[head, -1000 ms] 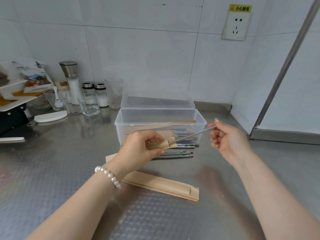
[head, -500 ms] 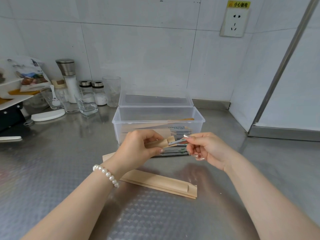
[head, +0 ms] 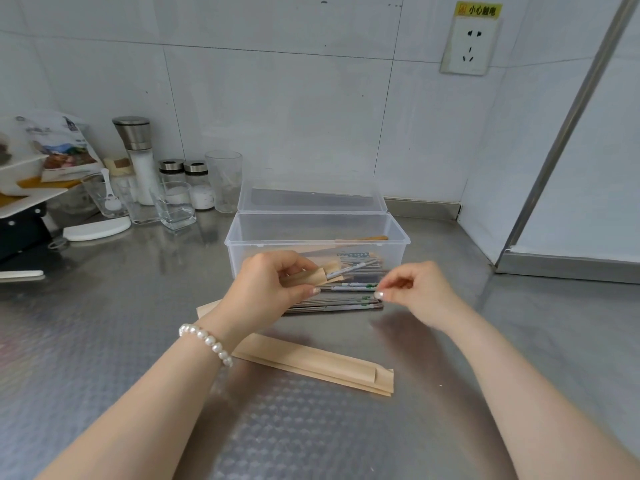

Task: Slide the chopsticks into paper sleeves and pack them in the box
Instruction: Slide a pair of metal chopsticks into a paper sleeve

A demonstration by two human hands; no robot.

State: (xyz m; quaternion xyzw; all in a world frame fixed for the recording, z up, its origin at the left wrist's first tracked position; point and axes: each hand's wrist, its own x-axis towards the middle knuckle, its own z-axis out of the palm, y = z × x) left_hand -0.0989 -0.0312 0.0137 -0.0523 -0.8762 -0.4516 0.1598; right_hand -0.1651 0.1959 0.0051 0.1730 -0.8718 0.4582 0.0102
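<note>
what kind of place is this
Probably a restaurant or commercial kitchen prep area: a stainless steel counter, white tiled walls, and a salt grinder with shakers and glasses along the back.

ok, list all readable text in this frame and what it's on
"小心触电": yellow sticker above the wall socket.
Printed packet at far left: text too blurred to read.
Sleeve in the box: dark print, too small to read.
Chopsticks on the counter: green and dark marks, unreadable.
Nothing else carries legible text.
</note>
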